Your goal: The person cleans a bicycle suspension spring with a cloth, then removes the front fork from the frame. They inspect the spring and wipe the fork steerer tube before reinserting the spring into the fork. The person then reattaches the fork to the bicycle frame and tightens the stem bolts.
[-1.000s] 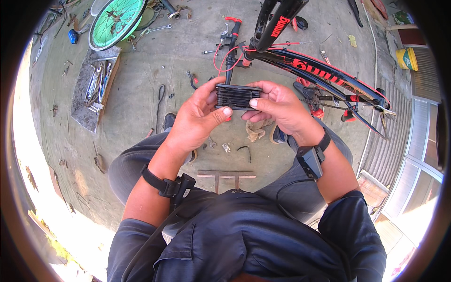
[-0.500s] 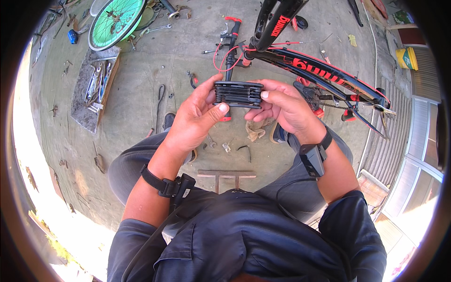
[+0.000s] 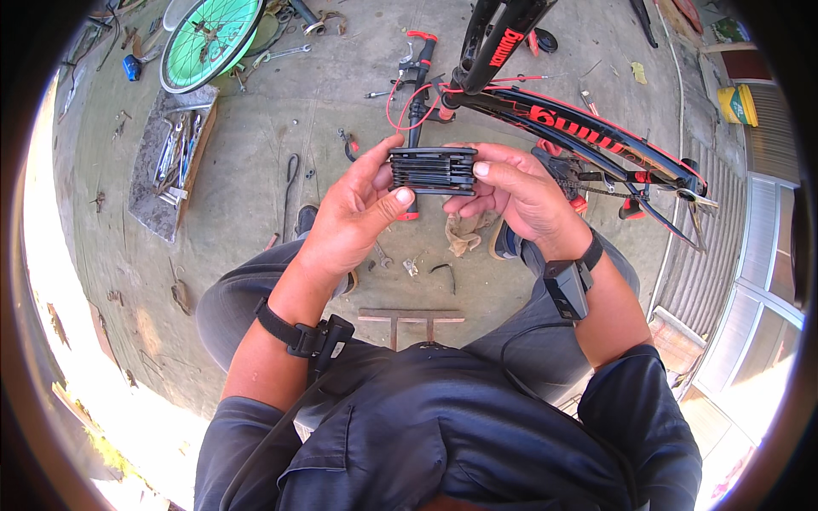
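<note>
Both hands hold a black folding multi-tool (image 3: 433, 171) level above the ground, its slim bars lying side by side between two outer plates. My left hand (image 3: 362, 200) grips the left end, thumb along the near edge and fingers behind. At the other end, my right hand (image 3: 513, 189) pinches the tool with the thumb on its near face and fingers curled behind and beneath. Beyond the tool lies the bicycle handlebar (image 3: 417, 106) with red grips and red cables. To its right is the black bicycle frame (image 3: 567, 128) with red lettering.
A spoked wheel with a green disc (image 3: 230, 30) lies at far left. Nearer is a tray (image 3: 153, 213) of wrenches. Between my feet are a cloth (image 3: 463, 237) and a small wrench (image 3: 383, 255). A yellow bucket (image 3: 738, 106) stands at far right.
The multi-tool has tilted slightly in my fingers, so more of its near side shows. Both hands keep almost the same place and grip.
</note>
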`<state>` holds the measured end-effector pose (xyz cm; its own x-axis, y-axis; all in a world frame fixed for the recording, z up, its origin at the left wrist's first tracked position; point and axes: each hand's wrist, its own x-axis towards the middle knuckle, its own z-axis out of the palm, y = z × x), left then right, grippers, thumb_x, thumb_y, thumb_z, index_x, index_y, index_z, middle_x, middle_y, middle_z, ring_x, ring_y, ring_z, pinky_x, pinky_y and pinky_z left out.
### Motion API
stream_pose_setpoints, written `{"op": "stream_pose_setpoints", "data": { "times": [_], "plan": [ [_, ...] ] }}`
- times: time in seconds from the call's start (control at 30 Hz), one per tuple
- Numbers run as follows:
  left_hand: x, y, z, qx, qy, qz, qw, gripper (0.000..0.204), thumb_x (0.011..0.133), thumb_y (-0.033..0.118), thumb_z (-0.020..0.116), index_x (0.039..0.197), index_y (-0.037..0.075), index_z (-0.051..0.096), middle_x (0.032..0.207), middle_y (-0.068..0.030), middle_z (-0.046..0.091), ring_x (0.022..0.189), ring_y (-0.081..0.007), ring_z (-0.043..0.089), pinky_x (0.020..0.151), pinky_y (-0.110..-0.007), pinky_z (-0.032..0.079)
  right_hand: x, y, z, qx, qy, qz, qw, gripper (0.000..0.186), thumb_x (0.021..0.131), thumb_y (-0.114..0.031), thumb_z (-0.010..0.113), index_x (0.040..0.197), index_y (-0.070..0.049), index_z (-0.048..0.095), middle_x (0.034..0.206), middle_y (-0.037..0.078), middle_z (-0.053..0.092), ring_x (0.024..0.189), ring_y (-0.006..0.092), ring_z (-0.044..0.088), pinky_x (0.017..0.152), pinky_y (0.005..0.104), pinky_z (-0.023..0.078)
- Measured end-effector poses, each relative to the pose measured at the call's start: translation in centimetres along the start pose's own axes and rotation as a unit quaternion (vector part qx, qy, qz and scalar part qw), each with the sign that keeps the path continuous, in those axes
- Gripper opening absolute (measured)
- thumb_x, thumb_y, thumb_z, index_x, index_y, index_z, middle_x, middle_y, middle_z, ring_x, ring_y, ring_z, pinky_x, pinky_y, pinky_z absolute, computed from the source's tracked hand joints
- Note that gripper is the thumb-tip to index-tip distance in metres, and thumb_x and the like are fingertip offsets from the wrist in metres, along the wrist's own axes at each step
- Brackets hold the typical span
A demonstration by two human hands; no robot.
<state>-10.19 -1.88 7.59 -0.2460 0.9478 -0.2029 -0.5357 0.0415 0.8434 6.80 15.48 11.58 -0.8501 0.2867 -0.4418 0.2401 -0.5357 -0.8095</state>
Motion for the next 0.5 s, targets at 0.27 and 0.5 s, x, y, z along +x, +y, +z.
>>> {"op": "stream_pose_setpoints", "data": {
  "times": [0.27,0.5],
  "plan": [
    [-0.01,-0.01,0.06,-0.005,0.001,-0.004,1.0,0.071,0.097,0.011,0.065,0.155,-0.003,0.027,0.14,-0.0134,0.055,0.126,-0.0194,0.054,0.105,-0.036,0.044,-0.02,0.04,0.01,-0.009,-0.003,-0.008,1.0,0.054,0.098,-0.029,0.06,0.14,0.004,0.051,0.118,0.016,0.069,0.096,0.0269,0.073,0.082,0.0309,0.06],
    [-0.05,0.13,0.05,-0.001,-0.009,-0.007,1.0,0.071,0.097,0.011,0.065,0.155,-0.003,0.026,0.14,-0.0141,0.055,0.127,-0.0201,0.053,0.106,-0.036,0.044,-0.04,0.03,0.13,-0.012,-0.007,-0.016,1.0,0.056,0.098,-0.033,0.063,0.14,0.003,0.052,0.119,0.016,0.069,0.097,0.0279,0.073,0.082,0.0324,0.06]
  ]
}}
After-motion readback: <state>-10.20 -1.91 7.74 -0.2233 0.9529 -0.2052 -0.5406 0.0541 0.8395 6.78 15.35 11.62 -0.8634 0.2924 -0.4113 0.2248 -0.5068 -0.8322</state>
